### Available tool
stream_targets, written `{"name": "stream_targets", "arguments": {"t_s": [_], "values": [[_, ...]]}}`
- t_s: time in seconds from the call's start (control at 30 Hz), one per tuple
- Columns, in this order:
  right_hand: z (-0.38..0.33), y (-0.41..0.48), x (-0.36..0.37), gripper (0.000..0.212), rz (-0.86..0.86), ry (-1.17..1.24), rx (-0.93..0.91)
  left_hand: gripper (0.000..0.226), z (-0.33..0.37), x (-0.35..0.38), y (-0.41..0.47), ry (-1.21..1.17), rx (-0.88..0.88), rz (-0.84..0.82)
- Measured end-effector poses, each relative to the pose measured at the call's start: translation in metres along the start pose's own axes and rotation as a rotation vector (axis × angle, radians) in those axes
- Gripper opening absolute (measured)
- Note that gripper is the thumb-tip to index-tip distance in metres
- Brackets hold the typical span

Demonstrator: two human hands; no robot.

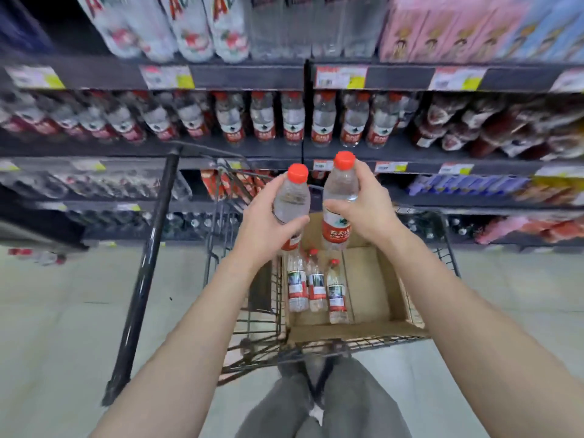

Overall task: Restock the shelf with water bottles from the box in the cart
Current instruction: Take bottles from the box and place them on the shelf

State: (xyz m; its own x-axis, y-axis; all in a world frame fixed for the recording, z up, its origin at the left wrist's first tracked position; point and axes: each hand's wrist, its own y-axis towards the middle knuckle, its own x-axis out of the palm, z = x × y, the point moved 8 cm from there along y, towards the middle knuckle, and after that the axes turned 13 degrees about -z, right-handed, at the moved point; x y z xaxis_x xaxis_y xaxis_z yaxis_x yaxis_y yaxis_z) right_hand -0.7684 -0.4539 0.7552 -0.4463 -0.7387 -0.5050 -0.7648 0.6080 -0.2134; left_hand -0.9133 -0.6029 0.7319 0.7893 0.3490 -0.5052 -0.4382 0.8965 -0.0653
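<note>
My left hand [268, 226] grips a red-capped water bottle [292, 197] upright above the cart. My right hand [366, 210] grips a second water bottle [339, 197] beside it, a little higher. Both bottles hang over the open cardboard box [366, 286] in the wire cart [252, 311]. Three more bottles [316, 286] lie side by side on the box's floor at its left. The shelf [252, 150] straight ahead carries a row of the same red-labelled bottles [294, 121], with bare shelf in front of them.
A black cart handle bar [145, 267] slants down at the left. Higher shelves hold large bottles [189, 26] and pink cartons [442, 26]. Lower shelves carry other drinks. Dark red bottles [493, 128] sit right of the water row. Pale floor lies on both sides of the cart.
</note>
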Motion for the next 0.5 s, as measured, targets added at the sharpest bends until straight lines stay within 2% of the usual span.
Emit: {"name": "stream_targets", "arguments": {"t_s": [0.17, 0.33, 0.5], "values": [[-0.062, -0.027, -0.002, 0.07, -0.014, 0.004, -0.09, 0.088, 0.042, -0.052, -0.033, -0.013, 0.047, 0.11], [-0.121, -0.061, 0.004, 0.076, -0.059, -0.02, -0.213, 0.089, 0.081, -0.094, -0.081, 0.004, 0.103, 0.188], [-0.177, -0.111, 0.017, 0.081, -0.096, -0.028, -0.311, 0.093, 0.101, -0.132, -0.143, 0.023, 0.069, 0.286]]}}
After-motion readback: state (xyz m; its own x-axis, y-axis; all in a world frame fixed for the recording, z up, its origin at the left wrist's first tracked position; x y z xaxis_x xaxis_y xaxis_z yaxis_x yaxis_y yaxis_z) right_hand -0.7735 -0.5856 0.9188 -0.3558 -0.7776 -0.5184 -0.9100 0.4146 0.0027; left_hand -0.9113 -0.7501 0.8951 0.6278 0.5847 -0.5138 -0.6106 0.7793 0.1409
